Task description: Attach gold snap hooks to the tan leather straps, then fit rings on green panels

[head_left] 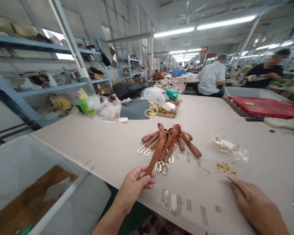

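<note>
Nearside of the strap pile (172,138), my left hand (136,181) pinches one strap (155,158); right of the pile, my right hand (251,195) beside gold bits (224,167), grip unclear.

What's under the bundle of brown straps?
Pinkish-beige tabletop shows around the brown straps, with gold-coloured oval rings at strap ends along the near side. Whatever lies directly beneath the overlapping straps is covered; can't tell.
</note>
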Demonstrator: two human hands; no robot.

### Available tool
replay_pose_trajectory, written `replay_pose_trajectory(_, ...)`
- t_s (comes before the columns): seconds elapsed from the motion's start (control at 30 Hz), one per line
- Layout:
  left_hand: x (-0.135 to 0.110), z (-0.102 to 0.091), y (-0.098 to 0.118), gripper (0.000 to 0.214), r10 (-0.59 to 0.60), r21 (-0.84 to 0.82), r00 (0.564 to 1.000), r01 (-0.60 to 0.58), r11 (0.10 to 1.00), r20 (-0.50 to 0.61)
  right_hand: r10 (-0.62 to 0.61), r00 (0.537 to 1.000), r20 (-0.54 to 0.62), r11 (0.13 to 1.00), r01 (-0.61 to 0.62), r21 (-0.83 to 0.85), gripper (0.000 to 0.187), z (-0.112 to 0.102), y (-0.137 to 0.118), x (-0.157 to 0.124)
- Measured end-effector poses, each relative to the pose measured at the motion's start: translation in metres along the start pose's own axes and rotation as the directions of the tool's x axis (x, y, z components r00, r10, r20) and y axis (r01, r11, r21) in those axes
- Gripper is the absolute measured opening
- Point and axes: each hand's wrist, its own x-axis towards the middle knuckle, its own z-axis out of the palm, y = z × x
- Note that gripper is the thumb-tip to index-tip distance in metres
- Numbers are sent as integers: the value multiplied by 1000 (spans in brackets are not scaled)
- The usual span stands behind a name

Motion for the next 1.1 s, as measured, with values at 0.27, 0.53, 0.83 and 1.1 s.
replay_pose_trajectory(0.27, -16, 68, -10, 45, -102, -415, 950, 224, 882, 296, 457, 855, 246, 670, -513, 537, 31, -52, -92, -4)
replay_pose_trajectory(0.53, -18, 124, -49, 67, -143, -130, 900, 214, 968, 411, 530, 735, 424, 237, -608, 758, 25, -78, -133, -39)
replay_pose_trajectory(0.83, -40, 164, -47, 47, -79, 59, 853, 56, 997, 517, 608, 542, 581, -229, -580, 782, 26, -96, -126, -79)
replay_pose_trajectory(1.1, -46, 169, -47, 26, -48, 75, 829, 8, 997, 557, 530, 507, 679, -324, -620, 715, 26, -96, -133, -77)
